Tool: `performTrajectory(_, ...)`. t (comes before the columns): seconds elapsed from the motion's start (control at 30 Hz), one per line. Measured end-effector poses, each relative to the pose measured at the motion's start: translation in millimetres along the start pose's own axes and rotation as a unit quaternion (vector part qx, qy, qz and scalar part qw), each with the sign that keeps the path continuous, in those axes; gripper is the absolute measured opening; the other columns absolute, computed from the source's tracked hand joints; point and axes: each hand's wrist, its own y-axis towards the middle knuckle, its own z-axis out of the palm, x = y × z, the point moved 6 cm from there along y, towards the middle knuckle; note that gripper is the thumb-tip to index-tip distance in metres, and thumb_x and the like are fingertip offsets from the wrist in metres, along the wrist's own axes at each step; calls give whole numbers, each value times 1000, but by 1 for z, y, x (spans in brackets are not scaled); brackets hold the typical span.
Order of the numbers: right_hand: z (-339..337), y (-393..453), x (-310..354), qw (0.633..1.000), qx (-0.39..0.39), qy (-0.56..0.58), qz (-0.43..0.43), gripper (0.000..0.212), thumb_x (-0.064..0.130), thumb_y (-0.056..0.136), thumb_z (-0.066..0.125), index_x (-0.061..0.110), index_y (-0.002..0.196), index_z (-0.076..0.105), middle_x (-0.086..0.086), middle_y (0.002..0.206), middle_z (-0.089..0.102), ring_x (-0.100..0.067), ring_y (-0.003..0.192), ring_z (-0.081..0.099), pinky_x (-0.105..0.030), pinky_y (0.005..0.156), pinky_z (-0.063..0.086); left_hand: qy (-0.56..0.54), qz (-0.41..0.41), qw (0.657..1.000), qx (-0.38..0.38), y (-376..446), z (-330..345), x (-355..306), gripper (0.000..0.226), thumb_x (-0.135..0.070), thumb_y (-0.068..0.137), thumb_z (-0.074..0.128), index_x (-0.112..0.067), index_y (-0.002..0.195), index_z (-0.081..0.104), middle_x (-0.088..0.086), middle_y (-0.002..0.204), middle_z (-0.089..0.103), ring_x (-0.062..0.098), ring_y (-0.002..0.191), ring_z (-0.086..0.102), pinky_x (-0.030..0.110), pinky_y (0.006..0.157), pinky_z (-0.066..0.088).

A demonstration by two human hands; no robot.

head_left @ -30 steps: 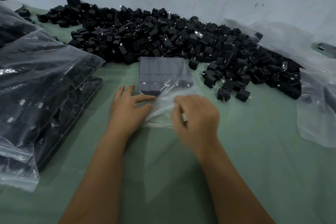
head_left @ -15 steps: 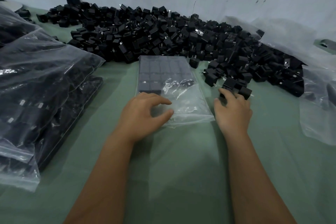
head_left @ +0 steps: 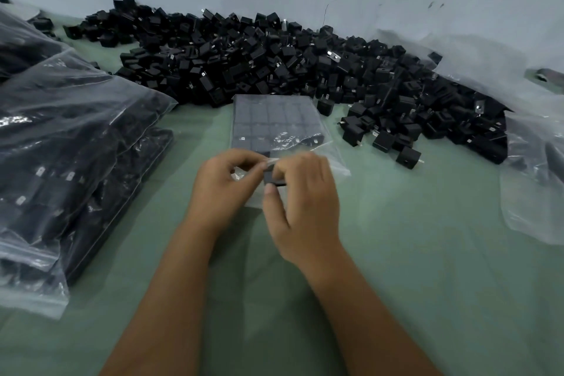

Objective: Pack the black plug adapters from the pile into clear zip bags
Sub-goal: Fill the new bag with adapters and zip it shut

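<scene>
The pile spreads well beyond the grip, the part-filled zip bag just beyond it. The right hand pinches one plug adapter at the bag's mouth, which the left hand pinches open. Next, probably sliding it in beside the packed rows; bare green table lies rightward.

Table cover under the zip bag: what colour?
Pale green, plain, no pattern. The table cover shows best in the head view, the only one.
</scene>
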Motion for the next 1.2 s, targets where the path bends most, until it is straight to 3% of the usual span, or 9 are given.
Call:
performTrajectory(0.13,14,-3,-7,992,84,-56,70,13,27,83,49,16,90,46,2,76,51,-18,70,40,-31,62,33,-31,-22,999,-33,0,-4,5,10,-15,90,65,-18,89,75,-10,83,72,1,75,59,16,70,43)
performTrajectory(0.37,29,-6,-21,969,181,-161,52,27,31,91,47,22,114,58,-1,75,57,-23,75,48,-30,64,28,-39,-12,999,-30,2,1,8,11,-11,87,68,-18,84,76,-10,79,72,-2,70,58,5,65,37)
performTrajectory(0.5,26,-6,-24,969,175,-153,83,30,27,89,46,20,114,61,-1,75,57,-23,77,47,-33,70,34,-9,-3,1000,-26,2,0,9,10,-16,87,69,-21,88,76,-13,86,72,0,81,60,3,69,36)
performTrajectory(0.63,22,-5,-30,973,141,-76,164,14,23,87,47,13,93,55,2,71,49,-21,75,42,-34,68,34,44,4,999,-6,2,1,9,11,-22,82,66,-31,85,71,-20,84,67,2,86,56,10,75,37)
performTrajectory(0.7,25,-5,-32,968,169,-110,148,14,25,89,47,15,90,56,-1,82,58,-22,85,46,-32,76,36,85,16,996,6,2,4,8,13,-18,81,68,-29,86,73,-21,81,64,4,85,54,12,76,37)
performTrajectory(0.8,25,-5,-34,958,187,-179,121,25,28,93,45,15,106,61,-6,101,61,-25,96,51,-33,85,38,109,27,994,4,1,5,7,13,-12,82,71,-23,87,75,-16,80,65,9,85,55,22,78,40)
performTrajectory(0.87,19,-4,-30,960,154,-204,118,22,25,90,48,14,101,64,-7,93,60,-27,86,54,-36,74,42,104,30,994,-7,1,4,5,10,-12,83,70,-20,87,75,-15,80,64,9,85,54,21,77,38)
performTrajectory(0.97,9,-1,-19,976,80,-177,94,22,23,78,44,13,81,64,-4,72,48,-20,65,39,-30,57,32,101,31,994,-22,0,2,3,9,-11,85,68,-18,87,74,-19,78,60,5,83,50,8,75,34)
performTrajectory(1.2,16,-7,-16,974,107,-180,84,18,28,78,55,16,80,68,-3,67,53,-23,65,49,-33,63,38,25,52,998,-25,-2,1,-7,9,-12,80,76,-19,87,76,-10,81,67,5,80,57,22,77,44)
